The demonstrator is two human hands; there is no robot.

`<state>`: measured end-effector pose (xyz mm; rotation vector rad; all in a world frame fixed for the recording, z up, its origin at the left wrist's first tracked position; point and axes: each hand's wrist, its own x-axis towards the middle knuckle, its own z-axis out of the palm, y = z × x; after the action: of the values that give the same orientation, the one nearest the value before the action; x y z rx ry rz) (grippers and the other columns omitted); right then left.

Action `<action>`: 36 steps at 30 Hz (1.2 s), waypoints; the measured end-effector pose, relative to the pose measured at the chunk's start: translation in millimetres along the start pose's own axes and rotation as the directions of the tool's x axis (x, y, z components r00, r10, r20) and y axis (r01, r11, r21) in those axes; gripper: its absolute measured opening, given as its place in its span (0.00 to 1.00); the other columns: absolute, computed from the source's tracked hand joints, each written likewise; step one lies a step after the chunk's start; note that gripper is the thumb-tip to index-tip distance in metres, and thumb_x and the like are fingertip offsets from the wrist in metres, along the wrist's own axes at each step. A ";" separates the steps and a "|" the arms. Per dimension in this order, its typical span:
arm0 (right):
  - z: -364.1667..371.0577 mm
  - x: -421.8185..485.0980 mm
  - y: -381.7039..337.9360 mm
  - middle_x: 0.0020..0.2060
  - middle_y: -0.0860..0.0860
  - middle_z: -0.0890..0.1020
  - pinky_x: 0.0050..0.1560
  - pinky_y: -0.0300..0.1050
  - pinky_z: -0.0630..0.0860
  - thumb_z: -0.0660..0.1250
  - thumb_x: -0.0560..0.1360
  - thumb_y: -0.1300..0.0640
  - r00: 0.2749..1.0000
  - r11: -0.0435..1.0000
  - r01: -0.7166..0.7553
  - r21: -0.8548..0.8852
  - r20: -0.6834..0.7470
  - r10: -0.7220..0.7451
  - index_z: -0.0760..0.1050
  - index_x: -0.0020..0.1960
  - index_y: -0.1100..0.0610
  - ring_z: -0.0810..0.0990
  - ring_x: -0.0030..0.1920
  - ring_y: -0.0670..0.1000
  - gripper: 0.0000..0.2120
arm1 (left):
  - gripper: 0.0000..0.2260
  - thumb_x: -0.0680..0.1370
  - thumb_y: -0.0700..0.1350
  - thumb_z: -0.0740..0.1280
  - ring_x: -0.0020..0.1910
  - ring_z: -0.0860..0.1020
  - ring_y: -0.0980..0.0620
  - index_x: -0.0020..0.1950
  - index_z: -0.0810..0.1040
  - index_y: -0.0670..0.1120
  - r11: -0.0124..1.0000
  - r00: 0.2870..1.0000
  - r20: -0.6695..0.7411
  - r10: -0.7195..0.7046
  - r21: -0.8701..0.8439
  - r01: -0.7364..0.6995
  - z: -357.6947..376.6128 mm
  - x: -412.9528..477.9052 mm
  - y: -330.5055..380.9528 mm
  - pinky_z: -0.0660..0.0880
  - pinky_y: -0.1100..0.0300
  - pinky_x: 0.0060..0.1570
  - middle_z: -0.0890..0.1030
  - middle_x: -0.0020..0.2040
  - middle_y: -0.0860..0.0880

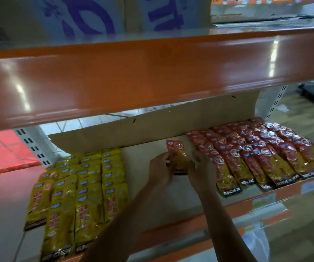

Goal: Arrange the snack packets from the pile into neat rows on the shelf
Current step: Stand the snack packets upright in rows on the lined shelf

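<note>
Shop: orange metal shelving (152,72), rows of packaged snack packets (256,154).

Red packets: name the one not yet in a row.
The red packet pinched between left hand and right hand over the shelf; the other red packets lie in rows beside it.

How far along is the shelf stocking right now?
Done: yellow packets lie in rows on the left, red packets in rows on the right. In hand: left hand and right hand hold one red-topped packet over the bare middle of the shelf. Left: filling that gap.
</note>
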<state>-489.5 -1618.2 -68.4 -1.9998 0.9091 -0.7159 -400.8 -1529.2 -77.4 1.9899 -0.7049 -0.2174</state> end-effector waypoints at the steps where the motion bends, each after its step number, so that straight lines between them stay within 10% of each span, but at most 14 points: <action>1: -3.7 5.5 3.3 0.60 0.55 0.79 0.55 0.41 0.67 0.64 0.75 0.63 1.000 0.999 0.019 -0.039 0.015 -0.019 0.74 0.64 0.60 0.75 0.61 0.55 0.18 | 0.14 0.76 0.42 0.68 0.48 0.81 0.54 0.62 0.80 0.46 1.000 1.000 0.007 -0.013 0.017 0.013 6.9 5.5 1.4 0.72 0.76 0.44 0.83 0.56 0.47; 5: -12.9 23.6 12.8 0.55 0.58 0.78 0.56 0.48 0.70 0.63 0.75 0.62 0.995 0.981 0.102 -0.165 0.034 -0.098 0.75 0.62 0.61 0.75 0.58 0.58 0.15 | 0.14 0.74 0.46 0.69 0.54 0.80 0.44 0.58 0.81 0.43 0.989 0.994 0.078 -0.081 0.129 0.071 31.4 29.4 1.8 0.75 0.55 0.55 0.82 0.53 0.41; 15: -21.3 43.8 19.8 0.53 0.55 0.79 0.48 0.40 0.65 0.63 0.77 0.62 0.986 0.982 0.156 -0.104 0.067 -0.150 0.77 0.59 0.60 0.75 0.55 0.55 0.12 | 0.19 0.76 0.55 0.66 0.57 0.74 0.43 0.65 0.73 0.50 0.800 0.985 0.068 -0.157 0.594 0.086 56.9 72.4 9.1 0.74 0.52 0.53 0.72 0.59 0.43; 28: -3.2 43.4 9.9 0.50 0.53 0.81 0.46 0.39 0.67 0.62 0.76 0.65 0.971 0.967 0.225 -0.118 0.111 -0.212 0.77 0.56 0.59 0.77 0.52 0.53 0.10 | 0.18 0.78 0.52 0.62 0.62 0.70 0.45 0.68 0.70 0.50 0.831 0.999 0.006 -0.045 0.556 0.034 41.1 63.4 7.1 0.72 0.51 0.58 0.72 0.62 0.45; 36: 41.6 15.6 -21.4 0.66 0.52 0.74 0.66 0.43 0.65 0.63 0.77 0.60 0.933 0.955 0.265 -0.131 0.283 -0.221 0.71 0.68 0.56 0.69 0.68 0.52 0.19 | 0.22 0.78 0.51 0.62 0.67 0.66 0.48 0.72 0.66 0.50 0.705 0.991 -0.069 0.114 0.708 -0.032 -29.3 21.9 -19.2 0.69 0.53 0.60 0.69 0.69 0.48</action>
<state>-442.3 -1603.7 -69.2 -2.3199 0.5832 -0.4986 -362.9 -1512.8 -75.9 2.6743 -0.8801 0.2625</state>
